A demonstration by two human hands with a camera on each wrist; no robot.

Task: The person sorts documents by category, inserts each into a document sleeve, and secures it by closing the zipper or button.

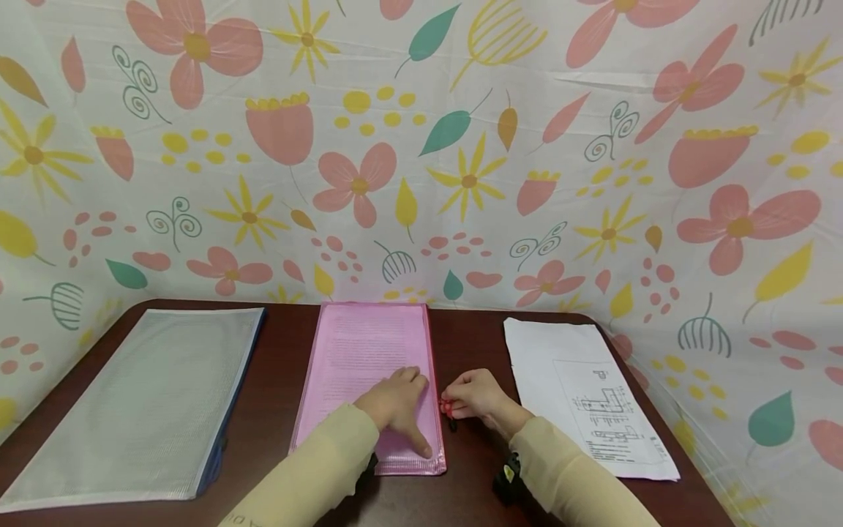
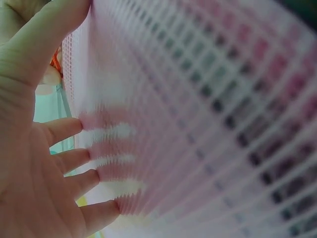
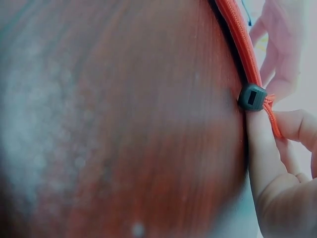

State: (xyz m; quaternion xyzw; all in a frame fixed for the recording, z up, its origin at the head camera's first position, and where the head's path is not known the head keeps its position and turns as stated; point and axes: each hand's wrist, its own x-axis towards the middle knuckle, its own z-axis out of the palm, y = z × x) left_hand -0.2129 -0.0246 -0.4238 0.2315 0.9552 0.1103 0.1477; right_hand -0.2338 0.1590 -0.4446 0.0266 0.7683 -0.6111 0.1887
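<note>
A pink mesh zipper pouch [image 1: 358, 337] with a printed sheet showing through lies flat at the middle of the table. My left hand [image 1: 398, 401] rests on its lower right part with the fingers straight and spread, the fingertips touching the mesh in the left wrist view. Beside the pouch's right edge, my right hand [image 1: 484, 397] pinches the red cord zipper pull [image 3: 272, 119]. The black zipper slider [image 3: 252, 97] sits on the red zipper [image 3: 240, 37] near the thumb and fingers.
A whitish mesh pouch [image 1: 145, 388] with a blue edge lies on the left of the dark wooden table [image 1: 276, 380]. White paper sheets [image 1: 553, 366], the top one printed with a line drawing, lie on the right. A flowered cloth [image 1: 421, 183] hangs behind the table.
</note>
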